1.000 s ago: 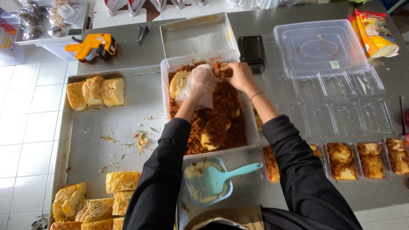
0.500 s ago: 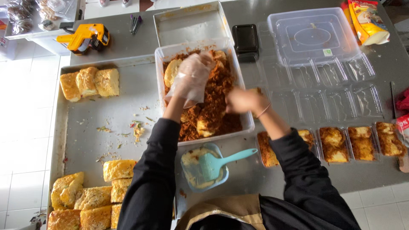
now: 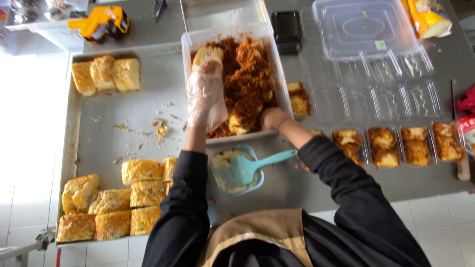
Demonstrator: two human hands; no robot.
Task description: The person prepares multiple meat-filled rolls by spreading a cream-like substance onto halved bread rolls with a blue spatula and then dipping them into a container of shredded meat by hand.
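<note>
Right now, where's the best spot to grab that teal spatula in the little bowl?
Probably the free end of the teal spatula handle, coming from the right: it sticks out past the bowl rim toward the right arm, while the blade lies in the cream.

Grey steel table (image 3: 148, 34) with baking tray (image 3: 99, 123), crumb tub (image 3: 277, 74), clear boxes (image 3: 366, 29), spatula bowl (image 3: 222, 190)

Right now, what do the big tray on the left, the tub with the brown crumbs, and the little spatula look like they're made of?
The big tray looks like bare metal: dull grey, with soft glare and raised edges. The tub seems to be translucent plastic: milky walls that the brown crumbs show through. The spatula is matte pale turquoise, probably silicone or soft plastic; the look leaves that open.
</note>
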